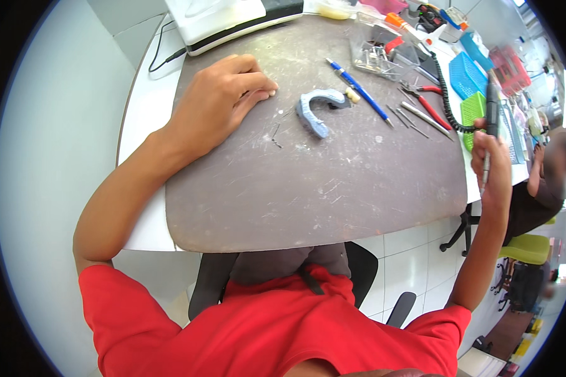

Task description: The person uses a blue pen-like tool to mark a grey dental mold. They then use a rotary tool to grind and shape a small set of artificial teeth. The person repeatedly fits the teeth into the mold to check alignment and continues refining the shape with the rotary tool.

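My left hand point(217, 100) rests on the left side of the brown work board point(314, 188). Its thumb and forefinger are pinched together; a small pale spot shows at the tips, but I cannot make out whether it is a held piece or a nail. Raised at the board's right edge, my right hand point(493, 160) grips a dark rotary handpiece point(492, 110), held upright, with a black coiled cord point(445, 81) near it. Between the hands lies a light-blue, horseshoe-shaped dental mould point(309, 114). Small cream tooth-like pieces point(353, 95) sit at its right end.
Right of the mould lie a blue pencil point(361, 92), red-handled pliers point(435, 112) and several thin metal tools point(424, 119). Behind them stands a clear box point(374, 53). Blue point(466, 75) and green point(473, 113) baskets line the right. A white device point(226, 25) stands back left. Another person point(541, 188) sits far right.
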Demonstrator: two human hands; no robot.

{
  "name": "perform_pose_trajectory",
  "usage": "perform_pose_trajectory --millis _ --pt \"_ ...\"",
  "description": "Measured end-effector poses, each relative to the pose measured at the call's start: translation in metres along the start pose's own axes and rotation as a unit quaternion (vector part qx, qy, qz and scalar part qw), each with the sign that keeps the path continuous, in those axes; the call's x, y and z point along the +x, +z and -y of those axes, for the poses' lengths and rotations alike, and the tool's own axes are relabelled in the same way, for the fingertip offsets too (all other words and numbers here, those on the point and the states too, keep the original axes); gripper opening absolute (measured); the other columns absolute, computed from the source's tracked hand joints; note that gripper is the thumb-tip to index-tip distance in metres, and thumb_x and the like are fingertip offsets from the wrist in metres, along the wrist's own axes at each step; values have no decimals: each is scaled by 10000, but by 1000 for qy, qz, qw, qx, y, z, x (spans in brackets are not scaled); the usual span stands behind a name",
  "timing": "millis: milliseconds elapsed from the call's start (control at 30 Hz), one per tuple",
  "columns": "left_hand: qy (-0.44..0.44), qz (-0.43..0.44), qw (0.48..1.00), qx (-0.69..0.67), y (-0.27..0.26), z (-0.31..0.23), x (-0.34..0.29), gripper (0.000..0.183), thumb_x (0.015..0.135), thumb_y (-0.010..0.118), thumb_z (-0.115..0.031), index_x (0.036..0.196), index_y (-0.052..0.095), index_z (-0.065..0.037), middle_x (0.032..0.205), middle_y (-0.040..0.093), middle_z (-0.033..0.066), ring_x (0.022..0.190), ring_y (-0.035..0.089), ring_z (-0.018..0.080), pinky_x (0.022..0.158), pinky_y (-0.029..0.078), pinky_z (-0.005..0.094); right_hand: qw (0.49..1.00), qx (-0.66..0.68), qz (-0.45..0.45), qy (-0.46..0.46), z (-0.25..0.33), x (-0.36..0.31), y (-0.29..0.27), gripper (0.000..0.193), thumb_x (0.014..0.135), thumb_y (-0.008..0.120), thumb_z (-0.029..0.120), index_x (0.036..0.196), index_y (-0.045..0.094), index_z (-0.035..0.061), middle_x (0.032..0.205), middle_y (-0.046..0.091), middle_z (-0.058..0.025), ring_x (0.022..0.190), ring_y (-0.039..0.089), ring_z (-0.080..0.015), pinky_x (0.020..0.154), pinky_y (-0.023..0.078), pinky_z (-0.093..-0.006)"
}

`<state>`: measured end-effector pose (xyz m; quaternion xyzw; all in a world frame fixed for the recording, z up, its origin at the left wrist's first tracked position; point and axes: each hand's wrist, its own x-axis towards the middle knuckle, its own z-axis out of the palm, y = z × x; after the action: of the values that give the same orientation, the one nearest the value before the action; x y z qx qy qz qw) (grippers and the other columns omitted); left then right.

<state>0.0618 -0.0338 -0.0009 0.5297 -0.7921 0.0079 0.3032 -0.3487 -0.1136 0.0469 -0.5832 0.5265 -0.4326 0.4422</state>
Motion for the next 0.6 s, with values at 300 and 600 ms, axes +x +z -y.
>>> perform_pose_trajectory --millis 300,600 --pt "-24 35 999 -27 -5 -8 3 219 857 689 -118 1057 686 -29 970 627 100 875 613 260 775 488 345 935 -329 16 -132 -31 25 6 426 800 685 194 1129 612 -68 698 581 -10 569 476 -96 516 376 -283" --pt "32 -57 997 32 4 -16 -3 262 933 595 -203 1102 658 -14 969 623 124 907 568 288 828 456 377 839 -511 -36 -187 -20 12 47 481 844 701 370 1112 650 -27 565 569 -129 493 538 -258 511 386 -400"
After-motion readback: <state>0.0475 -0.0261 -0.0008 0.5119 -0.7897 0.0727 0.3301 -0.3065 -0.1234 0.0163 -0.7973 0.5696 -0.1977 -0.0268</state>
